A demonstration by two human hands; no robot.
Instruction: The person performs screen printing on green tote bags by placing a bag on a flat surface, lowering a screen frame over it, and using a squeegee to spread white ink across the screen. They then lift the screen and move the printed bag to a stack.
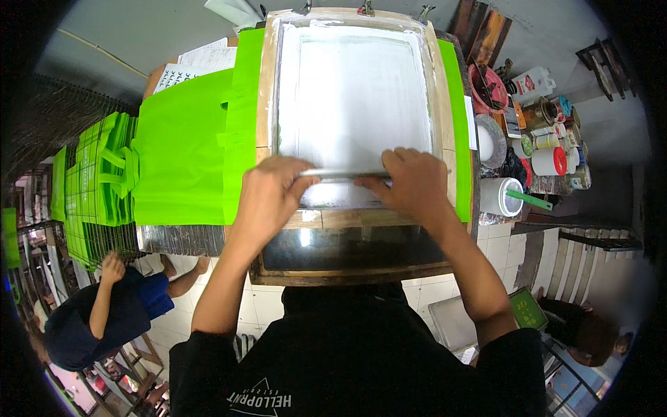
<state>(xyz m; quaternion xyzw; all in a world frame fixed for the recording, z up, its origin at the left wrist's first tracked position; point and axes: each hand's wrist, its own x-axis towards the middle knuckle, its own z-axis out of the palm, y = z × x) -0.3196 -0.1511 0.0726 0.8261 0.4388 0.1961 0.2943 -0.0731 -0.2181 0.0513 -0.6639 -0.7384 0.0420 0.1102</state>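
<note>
A wooden-framed printing screen [266, 104] lies flat in front of me, its mesh [358, 104] coated with white ink. My left hand [269, 187] and my right hand [417, 184] grip the two ends of a squeegee [345, 174], thumbs toward me and fingers over its top. The squeegee spans the near part of the mesh, close to the frame's front bar. Its blade edge is hidden. Bright green fabric [243, 139] shows from under the screen on both sides. Metal clips [366, 8] sit on the far bar.
More green fabric [182, 153] spreads to the left, beside green bags on a wire rack [101, 174]. At right stand a white tub [499, 197] with a green-handled tool, a pink basin [488, 88] and several jars. One person [101, 323] is at lower left, another [587, 333] at lower right.
</note>
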